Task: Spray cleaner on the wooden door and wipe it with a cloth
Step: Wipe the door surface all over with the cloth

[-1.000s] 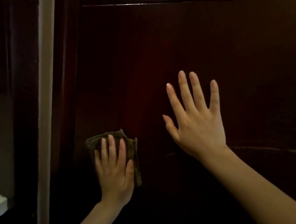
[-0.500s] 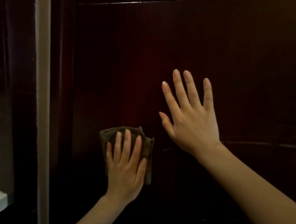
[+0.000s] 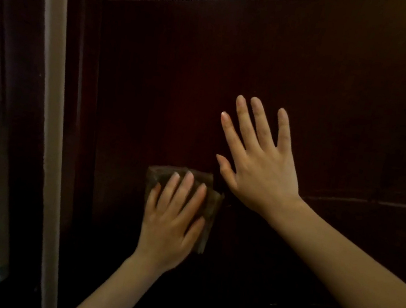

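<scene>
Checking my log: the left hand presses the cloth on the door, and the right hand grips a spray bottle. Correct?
Not quite. The right hand grips nothing: its fingers lie spread and flat on the door, as the head view shows. The left hand does press the cloth on the door.

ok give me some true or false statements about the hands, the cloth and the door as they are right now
1. The left hand presses the cloth against the door with straight fingers. True.
2. The right hand is curled into a fist. False: its fingers are straight and spread against the door, holding nothing.
3. The cloth lies lower than the right hand's fingertips and to their left. True.
4. The cloth is bright white. False: it is a dull brownish colour.
</scene>
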Motion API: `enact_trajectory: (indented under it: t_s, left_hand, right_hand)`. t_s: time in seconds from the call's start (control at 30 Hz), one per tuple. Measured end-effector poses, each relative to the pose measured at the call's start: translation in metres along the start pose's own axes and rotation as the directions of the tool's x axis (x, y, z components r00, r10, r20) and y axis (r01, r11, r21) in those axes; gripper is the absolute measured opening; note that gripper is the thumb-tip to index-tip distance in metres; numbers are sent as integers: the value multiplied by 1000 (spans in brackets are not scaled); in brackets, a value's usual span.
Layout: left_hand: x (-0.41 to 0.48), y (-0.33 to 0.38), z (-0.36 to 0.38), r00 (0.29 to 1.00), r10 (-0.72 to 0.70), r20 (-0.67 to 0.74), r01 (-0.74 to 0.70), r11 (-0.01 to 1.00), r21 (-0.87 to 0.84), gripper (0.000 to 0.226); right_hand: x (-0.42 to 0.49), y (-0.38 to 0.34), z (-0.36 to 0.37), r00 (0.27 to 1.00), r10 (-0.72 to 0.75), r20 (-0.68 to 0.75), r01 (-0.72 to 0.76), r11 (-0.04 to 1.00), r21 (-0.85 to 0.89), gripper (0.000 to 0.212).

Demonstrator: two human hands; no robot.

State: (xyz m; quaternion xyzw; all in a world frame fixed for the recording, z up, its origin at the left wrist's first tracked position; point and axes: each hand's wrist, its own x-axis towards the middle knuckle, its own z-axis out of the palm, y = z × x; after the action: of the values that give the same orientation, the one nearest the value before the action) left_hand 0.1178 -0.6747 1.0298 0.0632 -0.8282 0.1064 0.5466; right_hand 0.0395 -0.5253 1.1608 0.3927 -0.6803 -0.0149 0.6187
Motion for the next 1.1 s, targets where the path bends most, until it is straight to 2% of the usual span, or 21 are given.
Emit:
enact_trajectory:
  t_s: [0.13,0.23,0.3,0.33,0.4,0.47,0.5,0.6,0.63,0.7,0.77,0.83,0.9,0.93,1.03,1.1]
  left_hand:
    - [55,-15,-27,978,-199,-54,199,980,-17,53]
    - [53,-12,-34,991,-120,-55,118,992,-45,49]
    - [47,-18,-38,998,-37,-57,26,982,-185,49]
    - [47,-22,-42,998,-24,-62,4,952,-305,50]
    - [50,-32,-49,998,-40,-52,3,827,-563,55]
    - [49,-35,-54,998,-57,-5,36,687,-726,58]
    - [48,-35,-56,997,-74,21,63,628,-776,57]
    - [44,-34,-63,976,-211,48,141,451,-881,44]
    - [44,-35,-65,957,-289,6,138,441,-887,38]
    - [46,-41,-63,895,-432,-109,148,519,-842,33]
    - [51,-46,-55,871,-462,-166,185,623,-760,35]
    - [56,-46,-40,921,-350,-169,171,755,-633,38]
    - [56,-43,-23,966,-203,-163,127,914,-385,46]
    - [55,-43,-17,974,-162,-156,115,955,-274,49]
    - [54,-41,-9,975,-155,-160,130,980,-153,52]
    - [54,-41,-10,974,-147,-170,128,985,-120,53]
  right_hand:
    - [0,2,-1,1000,-9,-3,9,1000,19,59]
    - [0,4,-6,998,2,-60,6,990,140,56]
    - [-6,3,-14,991,29,-128,4,970,245,53]
    - [-12,-1,-19,985,30,-170,22,955,297,51]
    - [-28,-21,-28,970,-33,-241,127,914,385,48]
    - [-41,-49,-28,962,-175,-211,249,879,407,47]
    - [-45,-61,-23,964,-213,-158,259,882,393,47]
    - [-44,-85,-6,993,-121,14,110,942,318,54]
    - [-42,-89,-2,995,-83,47,67,957,283,55]
    - [-36,-95,0,996,11,87,-30,976,213,55]
    - [-34,-97,4,987,104,120,-120,983,139,55]
    - [-43,-93,10,983,125,136,-137,987,80,54]
    - [-68,-89,17,987,89,130,-98,993,65,54]
    - [-83,-87,18,992,42,118,-50,996,70,53]
    - [-106,-75,17,989,-131,64,127,989,71,47]
    - [-92,-63,14,993,-119,-8,119,992,47,49]
